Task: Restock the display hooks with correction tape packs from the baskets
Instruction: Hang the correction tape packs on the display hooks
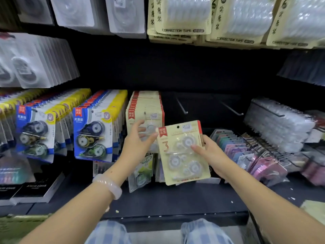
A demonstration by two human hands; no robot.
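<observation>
The cream correction tape pack (pixel 182 153) is held in the right hand (pixel 209 154), the left hand (pixel 139 140) spread empty — its punched hole should be squared to the bare hook (pixel 182 106).

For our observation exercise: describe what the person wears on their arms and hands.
Both forearms are bare, with no sleeves or gloves showing. The left hand has a pale, translucent bangle round its wrist. The right hand and its wrist carry nothing visible.

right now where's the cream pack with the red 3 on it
In the head view the cream pack sits centre, gripped by the right hand, just right of the matching hung row and below the empty hooks.
</observation>
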